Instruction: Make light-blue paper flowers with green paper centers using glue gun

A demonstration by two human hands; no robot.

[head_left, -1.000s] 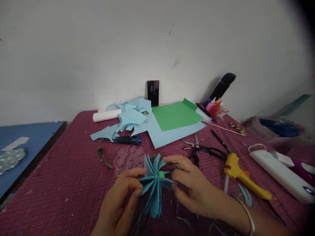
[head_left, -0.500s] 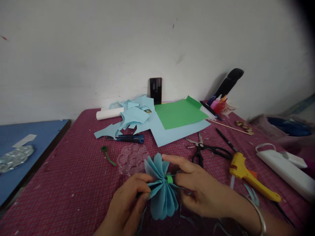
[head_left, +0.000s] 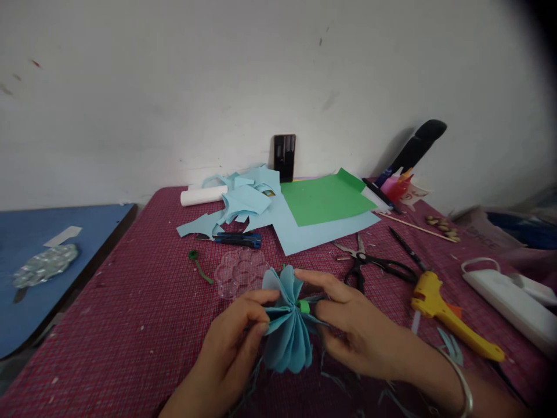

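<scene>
A light blue paper flower [head_left: 287,331] with folded petals and a green centre [head_left: 304,306] is held just above the red checked tablecloth [head_left: 130,325]. My left hand [head_left: 230,354] pinches the petals from the left, fingers closed on them. From the right, my right hand [head_left: 361,334] grips the flower at the green centre, with its fingers curled around it. A bangle sits on my right wrist.
Black scissors [head_left: 369,266], a yellow glue gun [head_left: 448,313], a blue cutter [head_left: 235,238], a clear flower-shaped tray [head_left: 240,271], a green wire piece [head_left: 198,261], green paper [head_left: 324,200], blue paper scraps [head_left: 239,200], a phone [head_left: 284,157] against the wall, and a white box [head_left: 509,302] lie around.
The petals have been gathered closer together into a tighter bunch. Both hands stay on the flower. The camera view has shifted slightly left.
</scene>
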